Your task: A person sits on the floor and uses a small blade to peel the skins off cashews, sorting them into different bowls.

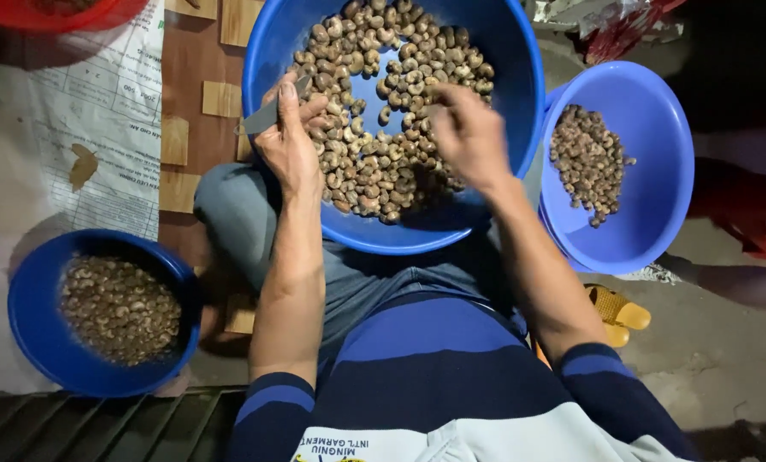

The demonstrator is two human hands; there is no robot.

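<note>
Blue plastic dominates the view: a large blue basin (520, 77) rests on the seated person's lap, heaped with cashew nuts (383, 145) that leave a bare patch of basin floor near the middle. Both bare hands work inside it. The left hand (290, 141) is closed around a small knife (267, 113), thumb laid along the top; the grey blade points up and to the left, out over the basin's near-left rim, so its long axis runs slantwise away from the nuts rather than into them. The right hand (469, 133) hovers over the right half of the heap with its fingers curled downward among the nuts — whether it has pinched one between the fingertips I cannot tell, since the back of the hand hides them. The nuts lie directly under and between the two hands, the thickest part of the heap toward the person's body, and the right hand is the nearer of the two to loose nuts, while the left is taken up by the blade. A lighter blue bowl (657, 231) with a smaller pile of nuts stands just beside the basin on the person's right, within reach of that hand. A darker blue bowl (32, 325) filled with paler, finer pieces sits on the ground to the left, well apart from the left hand. Pale printed sacking (100, 111) covers the floor beyond it — a yellow sandal (618, 310) shows below the right forearm.
</note>
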